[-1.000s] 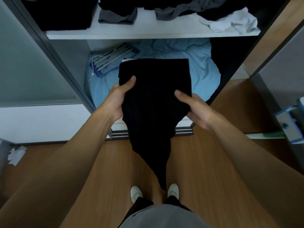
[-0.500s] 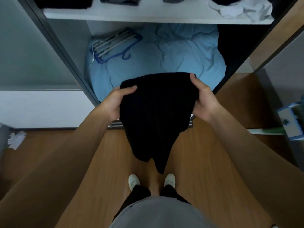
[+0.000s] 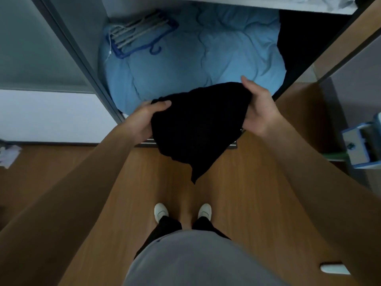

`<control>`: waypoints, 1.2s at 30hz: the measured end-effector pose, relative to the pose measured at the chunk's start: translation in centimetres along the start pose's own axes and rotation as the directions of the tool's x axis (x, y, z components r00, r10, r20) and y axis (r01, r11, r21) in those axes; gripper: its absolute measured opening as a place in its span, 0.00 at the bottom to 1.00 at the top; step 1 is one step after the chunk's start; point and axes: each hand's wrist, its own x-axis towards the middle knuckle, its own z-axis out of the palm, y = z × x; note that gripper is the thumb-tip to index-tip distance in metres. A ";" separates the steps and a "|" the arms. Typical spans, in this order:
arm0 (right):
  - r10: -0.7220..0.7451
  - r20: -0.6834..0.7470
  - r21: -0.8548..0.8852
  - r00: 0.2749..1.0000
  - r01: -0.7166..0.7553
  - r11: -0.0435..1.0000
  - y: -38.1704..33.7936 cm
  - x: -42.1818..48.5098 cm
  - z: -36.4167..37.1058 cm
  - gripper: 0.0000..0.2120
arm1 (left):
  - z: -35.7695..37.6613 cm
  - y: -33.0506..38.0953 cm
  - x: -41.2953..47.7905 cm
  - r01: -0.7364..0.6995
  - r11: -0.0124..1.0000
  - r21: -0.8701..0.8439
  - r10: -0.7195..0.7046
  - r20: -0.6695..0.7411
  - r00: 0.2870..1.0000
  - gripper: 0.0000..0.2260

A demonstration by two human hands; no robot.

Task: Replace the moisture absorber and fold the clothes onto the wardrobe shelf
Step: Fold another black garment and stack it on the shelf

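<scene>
A black garment (image 3: 195, 129) hangs partly folded between my hands in front of the open wardrobe, one corner drooping toward the floor. My left hand (image 3: 144, 118) grips its left edge, thumb on top. My right hand (image 3: 257, 108) grips the upper right edge, thumb lying over the fold. The white wardrobe shelf (image 3: 305, 7) shows only as a strip at the top, with a bit of white cloth (image 3: 321, 1) on it. No moisture absorber is in sight.
A light blue duvet (image 3: 206, 65) fills the wardrobe bottom, with blue hangers (image 3: 140, 36) on its left. The sliding door frame (image 3: 82, 65) stands at left. A blue and white box (image 3: 365, 145) sits at right, crumpled paper (image 3: 8, 155) at left on the wooden floor (image 3: 257, 193).
The garment has been folded up shorter, its hanging tail now higher. My right hand moved from the side edge to the top right corner. The view has tilted downward, hiding most of the shelf.
</scene>
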 end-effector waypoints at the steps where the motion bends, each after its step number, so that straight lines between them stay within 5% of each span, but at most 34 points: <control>1: -0.004 0.010 0.019 1.000 0.004 1.000 0.8 -0.2 -0.7 0.24 | 0.5 0.4 0.2 -0.006 0.998 -0.059 0.006 -0.004 1.000 0.11; 5: 0.110 0.022 -0.183 0.994 -0.104 0.978 5.1 -0.8 -0.8 0.17 | 0.8 0.9 0.7 0.032 0.987 -0.157 -0.037 -0.032 0.999 0.13; 8: -0.018 0.023 -0.139 1.000 0.021 0.990 5.2 -0.1 0.2 0.16 | -0.6 -0.1 0.6 0.042 0.979 -0.197 -0.063 -0.103 0.993 0.21; 11: 0.007 0.015 -0.032 1.000 -0.007 0.999 4.5 0.0 1.0 0.13 | -2.2 -3.2 -0.3 0.076 0.976 -0.206 -0.088 -0.052 0.995 0.25; 14: 0.118 -0.030 -0.036 0.993 -0.119 0.992 4.2 0.3 1.0 0.12 | -2.0 -4.7 -0.8 0.103 0.994 -0.045 -0.100 0.066 0.993 0.26; 18: 0.156 0.009 0.024 0.988 -0.156 0.987 3.1 0.0 -1.3 0.16 | 0.1 -3.8 0.5 -0.011 0.967 0.253 0.042 -0.120 0.992 0.08; 21: 0.054 0.026 0.211 0.998 -0.058 0.976 4.1 -0.7 -3.6 0.23 | 1.8 -2.4 1.0 -0.032 0.993 0.110 0.047 -0.133 0.990 0.05; 27: 0.182 0.093 0.023 0.979 -0.185 0.982 8.0 -1.5 -2.6 0.22 | 3.4 -0.7 0.9 0.022 1.000 0.001 -0.021 -0.109 0.994 0.09; 30: 0.105 0.139 -0.018 0.985 -0.103 0.995 6.7 -1.0 -1.8 0.18 | 1.9 -0.3 0.6 0.073 0.993 -0.089 -0.087 -0.163 0.983 0.05; 34: -0.028 0.194 0.172 0.981 -0.006 0.985 5.3 -0.9 -1.2 0.17 | -1.2 -0.8 0.2 0.060 0.964 -0.258 -0.084 -0.084 0.993 0.23; 36: -0.008 0.152 0.034 0.988 0.003 0.999 5.8 -0.6 -0.5 0.15 | -1.3 -2.0 -0.2 0.103 0.962 -0.253 -0.112 -0.020 0.994 0.27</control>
